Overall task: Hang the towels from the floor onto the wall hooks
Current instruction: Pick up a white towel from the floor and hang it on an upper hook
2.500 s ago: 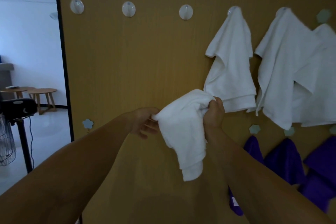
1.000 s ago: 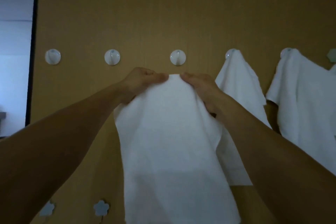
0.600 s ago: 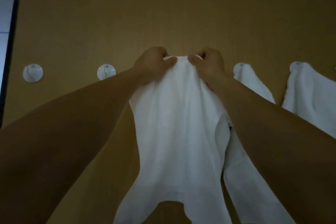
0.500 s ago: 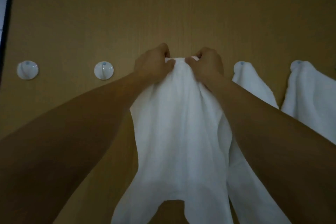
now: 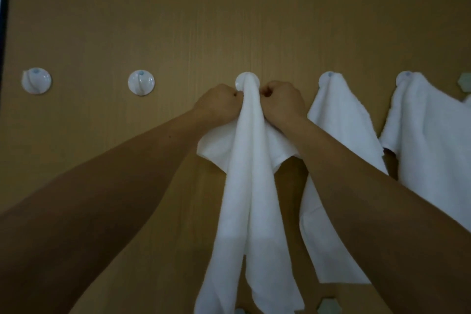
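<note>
A white towel (image 5: pixel 251 186) drapes over the third round white wall hook (image 5: pixel 246 79) on the wooden wall and hangs down in long folds. My left hand (image 5: pixel 219 104) grips the towel just left of the hook, fingers curled into the cloth. My right hand (image 5: pixel 281 103) grips it just right of the hook in the same way. The hook's prong is hidden under the cloth.
Two bare white hooks (image 5: pixel 36 81) (image 5: pixel 141 82) sit to the left in the same row. To the right hang two more white towels (image 5: pixel 339 120) (image 5: pixel 430 140). Small flower-shaped hooks (image 5: pixel 328 306) show at the bottom edge.
The towel's top edge, held above the hook half a second ago, has come down over it. My hands have dropped to either side of the hook and bunched the cloth together.
</note>
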Tool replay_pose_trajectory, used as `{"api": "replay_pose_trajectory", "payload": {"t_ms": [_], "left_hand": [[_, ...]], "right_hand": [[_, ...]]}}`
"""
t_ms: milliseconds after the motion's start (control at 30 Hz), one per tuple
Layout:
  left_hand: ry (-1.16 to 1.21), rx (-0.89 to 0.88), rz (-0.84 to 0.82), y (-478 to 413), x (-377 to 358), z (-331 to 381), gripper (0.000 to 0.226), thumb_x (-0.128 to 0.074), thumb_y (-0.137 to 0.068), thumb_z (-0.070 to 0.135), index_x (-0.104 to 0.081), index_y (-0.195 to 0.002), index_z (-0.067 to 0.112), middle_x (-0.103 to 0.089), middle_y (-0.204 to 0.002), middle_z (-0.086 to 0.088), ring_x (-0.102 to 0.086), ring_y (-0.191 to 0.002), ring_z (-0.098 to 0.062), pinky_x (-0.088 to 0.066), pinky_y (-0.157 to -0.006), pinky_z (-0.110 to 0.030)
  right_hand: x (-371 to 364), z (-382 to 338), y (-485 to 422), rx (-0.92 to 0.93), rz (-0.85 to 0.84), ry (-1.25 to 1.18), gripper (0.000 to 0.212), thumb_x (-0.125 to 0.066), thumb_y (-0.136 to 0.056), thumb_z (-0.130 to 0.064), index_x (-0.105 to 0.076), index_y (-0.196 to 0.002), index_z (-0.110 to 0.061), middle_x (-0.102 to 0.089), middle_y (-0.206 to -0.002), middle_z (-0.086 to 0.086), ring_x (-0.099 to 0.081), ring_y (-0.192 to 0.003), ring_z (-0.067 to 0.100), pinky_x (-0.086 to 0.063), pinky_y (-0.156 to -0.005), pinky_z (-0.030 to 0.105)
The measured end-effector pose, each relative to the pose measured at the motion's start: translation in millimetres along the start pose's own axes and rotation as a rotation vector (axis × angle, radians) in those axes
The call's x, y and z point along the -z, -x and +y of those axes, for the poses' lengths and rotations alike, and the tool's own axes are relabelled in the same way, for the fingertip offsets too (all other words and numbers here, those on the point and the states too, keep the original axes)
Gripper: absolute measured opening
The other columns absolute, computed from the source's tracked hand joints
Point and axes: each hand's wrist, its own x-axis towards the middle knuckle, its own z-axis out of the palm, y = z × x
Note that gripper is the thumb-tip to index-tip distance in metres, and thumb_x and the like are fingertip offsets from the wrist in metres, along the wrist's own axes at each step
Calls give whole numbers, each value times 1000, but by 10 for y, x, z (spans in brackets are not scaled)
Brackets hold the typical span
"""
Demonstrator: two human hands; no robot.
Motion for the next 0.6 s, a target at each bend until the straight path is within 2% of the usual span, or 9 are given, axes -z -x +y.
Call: {"api": "replay_pose_trajectory", "payload": {"t_ms": [67, 100, 133, 167, 267, 333, 433, 500, 600], "left_hand": [[-119, -33, 187, 33, 8, 11, 27, -51, -91, 43, -58, -80, 19, -58, -77, 2, -54, -69, -15, -40, -57, -27], [-178, -70, 284, 52, 13, 9, 25, -55, -89, 39, -60, -100, 18, -60, -96, -2, -56, -86, -20, -44, -67, -30], [-199, -111, 336, 72, 9, 12, 33, -56, -88, 34, -58, -115, 16, -58, -111, -7, -54, -100, -24, -44, -76, -32], [-169, -155, 338, 94, 1, 12, 33, -54, -89, 29, -58, -118, 14, -58, -115, -10, -53, -105, -26, -42, -78, -30], [131, -196, 254, 240, -99, 42, 29, -42, -96, 22, -66, -98, 7, -67, -88, -9, -59, -76, -13, -39, -60, -19], [295, -132, 192, 388, -181, 34, 35, -39, -100, 31, -64, -90, 9, -64, -78, -1, -54, -64, -4, -37, -55, -17], [235, -133, 149, 596, -309, -59, 34, -38, -101, 33, -62, -95, 8, -63, -82, -2, -57, -69, -11, -40, -57, -17], [199, -139, 131, 709, -336, -125, 34, -36, -102, 29, -62, -95, 8, -62, -83, -3, -56, -69, -11, -38, -56, -13], [134, -165, 143, 854, -325, -233, 39, -34, -101, 27, -62, -82, 8, -63, -78, -6, -57, -67, -15, -41, -60, -27]], "right_hand": [[18, 12, 53, 26, 38, 73, 17, -53, -90, -29, -68, -90, -21, -66, -96, 4, -63, -88, 21, -53, -76, 36], [27, 12, 89, 52, 72, 88, 21, -51, -90, -25, -69, -98, -19, -65, -105, 6, -62, -95, 23, -53, -81, 38], [28, 15, 128, 76, 104, 73, 26, -48, -92, -22, -69, -106, -17, -65, -111, 6, -60, -100, 22, -51, -85, 38], [20, 16, 186, 89, 120, 18, 28, -44, -95, -22, -68, -109, -15, -65, -112, 4, -60, -100, 18, -50, -85, 36], [-40, -10, 417, 63, 68, -194, 38, -40, -100, -39, -65, -98, -11, -67, -92, 3, -60, -81, 15, -49, -74, 33], [-96, -5, 546, 62, 24, -224, 38, -43, -99, -43, -62, -104, -11, -66, -96, 4, -62, -86, 18, -51, -79, 36], [-182, 2, 695, 17, 0, -274, 35, -44, -100, -35, -57, -124, -13, -65, -111, 4, -63, -99, 19, -51, -87, 38], [-215, 7, 796, -28, -18, -304, 36, -42, -100, -34, -53, -128, -14, -64, -113, 3, -62, -103, 20, -51, -84, 33], [-217, 41, 947, -75, -41, -308, 43, -39, -100, -39, -48, -135, -15, -61, -118, 1, -59, -105, 15, -45, -82, 24]]}}
